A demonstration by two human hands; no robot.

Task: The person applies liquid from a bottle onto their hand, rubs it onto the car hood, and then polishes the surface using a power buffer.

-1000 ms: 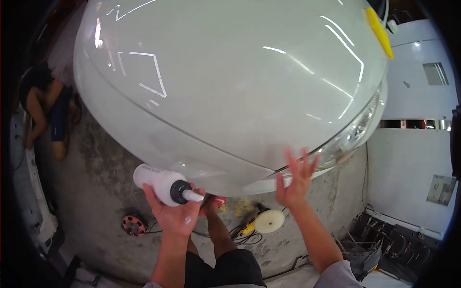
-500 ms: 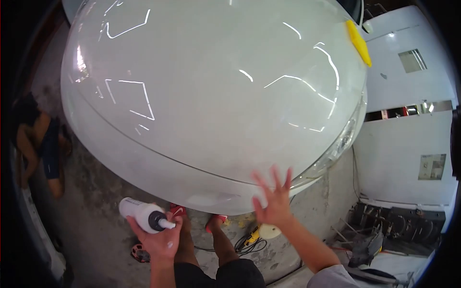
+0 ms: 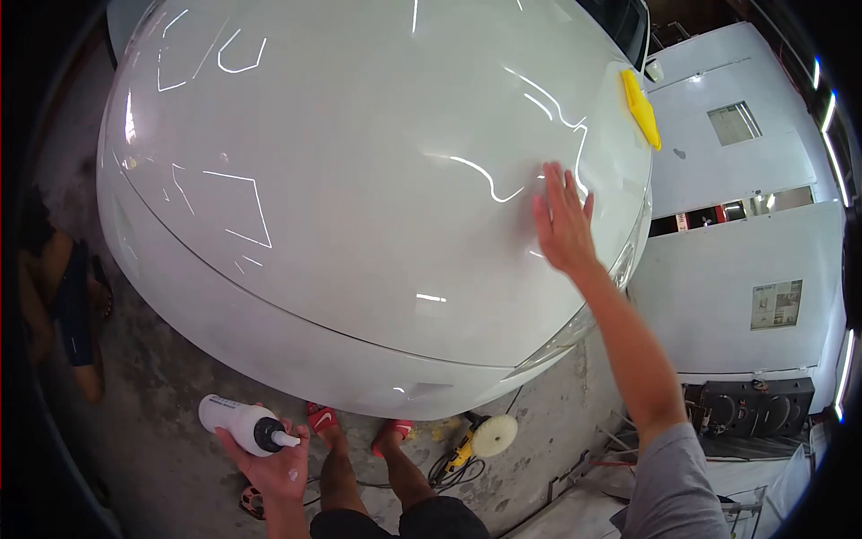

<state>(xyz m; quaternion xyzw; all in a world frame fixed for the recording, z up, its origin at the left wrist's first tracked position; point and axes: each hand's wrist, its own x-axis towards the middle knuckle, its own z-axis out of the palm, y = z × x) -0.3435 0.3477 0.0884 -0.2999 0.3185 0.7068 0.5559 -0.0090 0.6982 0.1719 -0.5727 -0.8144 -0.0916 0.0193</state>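
My left hand (image 3: 269, 469) is closed around a white squeeze bottle (image 3: 235, 420) with a black collar and a pale nozzle, held tilted low in front of the bumper. A small white smear shows on that hand. Out over the right side of the glossy white car hood (image 3: 359, 180) reaches my right hand (image 3: 566, 220), fingers stretched and nothing held. It is at or just above the paint; contact is hard to tell. Toward the windshield, a yellow cloth (image 3: 639, 110) lies on the hood's right edge.
A yellow polisher (image 3: 462, 451) with a round white pad (image 3: 494, 436) and coiled cord lies on the concrete floor (image 3: 171, 359) near my feet. Another person (image 3: 67, 287) crouches at left. White panels (image 3: 736, 278) and dark equipment (image 3: 754, 409) stand at right.
My right hand has moved forward from the front of the car out over the hood. My left hand keeps the bottle, slightly lower and left in view. The camera view has shifted.
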